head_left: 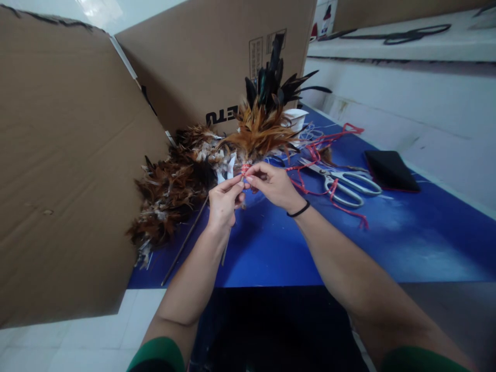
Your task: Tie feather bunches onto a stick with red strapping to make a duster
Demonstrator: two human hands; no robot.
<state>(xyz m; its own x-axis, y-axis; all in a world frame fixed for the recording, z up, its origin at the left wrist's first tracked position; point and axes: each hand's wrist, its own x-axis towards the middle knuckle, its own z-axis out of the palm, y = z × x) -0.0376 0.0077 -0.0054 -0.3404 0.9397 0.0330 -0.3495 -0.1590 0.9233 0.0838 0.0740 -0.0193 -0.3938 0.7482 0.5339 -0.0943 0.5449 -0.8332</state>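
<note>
Left hand (225, 201) and right hand (273, 186) pinch red string (245, 169) at the base of a feather bundle (263, 129) above the worktop (403, 237). Loose feathers (166, 191) and cardboard (174, 62) with partly covered black lettering (220, 116) crowd the left; scissors (351, 187) and a phone (392, 169) lie right, blue surface showing toward the near edge.

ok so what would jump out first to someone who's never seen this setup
Probably the feather bundle, brown below and near-black on top, rising just beyond the two hands. Next, the brown feather heap to its left, against the cardboard, and the open scissors lying among red string on the right.
</note>
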